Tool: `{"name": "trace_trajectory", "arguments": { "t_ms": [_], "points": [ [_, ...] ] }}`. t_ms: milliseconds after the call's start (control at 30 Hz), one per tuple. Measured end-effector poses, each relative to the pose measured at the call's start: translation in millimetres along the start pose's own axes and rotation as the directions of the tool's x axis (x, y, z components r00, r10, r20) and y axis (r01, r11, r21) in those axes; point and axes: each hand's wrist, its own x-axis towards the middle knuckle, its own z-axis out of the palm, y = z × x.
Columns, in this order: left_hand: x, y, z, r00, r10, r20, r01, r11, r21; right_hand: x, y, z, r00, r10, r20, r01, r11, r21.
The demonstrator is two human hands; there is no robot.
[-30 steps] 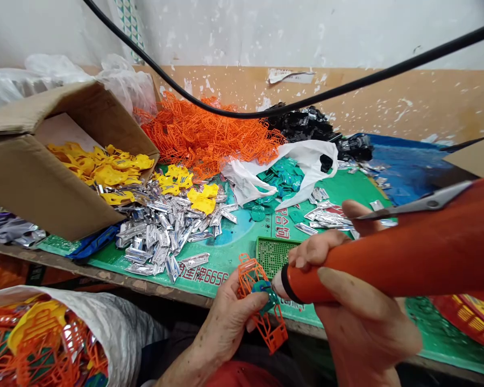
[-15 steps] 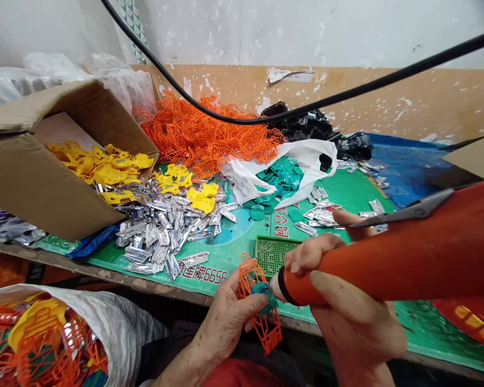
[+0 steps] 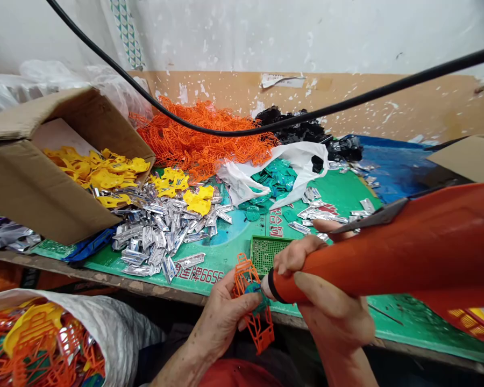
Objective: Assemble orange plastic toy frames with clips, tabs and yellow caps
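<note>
My left hand (image 3: 221, 306) is closed, thumb and fingers pinching an orange plastic frame (image 3: 263, 334) with a teal plastic piece (image 3: 255, 288) at its middle. My right hand (image 3: 334, 317) wraps round a thick orange-red power screwdriver (image 3: 391, 247) with a grey lever along its top. Its white nose meets the teal piece; the bit itself is hidden. Just behind the frame lies a shallow green tray (image 3: 253, 243) with a gridded bottom, partly covered by my right fingers.
Silver pieces (image 3: 157, 242) and yellow parts (image 3: 197, 200) lie beside a tipped cardboard box (image 3: 44, 188). Behind are orange frames (image 3: 201, 140), black parts (image 3: 294, 126) and a white bag (image 3: 306, 161) with teal pieces. A black cable (image 3: 234, 132) hangs across; a filled sack (image 3: 121, 333) stands lower left.
The view has shifted slightly, so both hands, the frame and the screwdriver sit a little further left in the picture. The screwdriver's nose stays against the teal piece; both grips are unchanged.
</note>
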Motion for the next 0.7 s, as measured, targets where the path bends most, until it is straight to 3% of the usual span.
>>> {"name": "trace_trajectory", "arguments": {
  "t_ms": [300,467,700],
  "points": [
    [2.3,3.0,-1.2,1.0,-0.004,-0.017,0.004,1.0,0.018,15.3,-11.3,-7.2,0.999,-0.038,0.007,0.036,0.991,0.128],
    [3.1,4.7,-0.8,0.999,-0.026,-0.026,0.027,0.999,0.026,19.8,-15.3,-7.5,0.987,-0.101,-0.123,0.095,0.994,-0.053],
    [6.3,5.6,0.8,0.997,-0.046,-0.059,0.04,0.994,-0.106,16.1,-6.6,-1.5,0.972,-0.044,-0.231,-0.001,0.982,-0.19]
  ]
}}
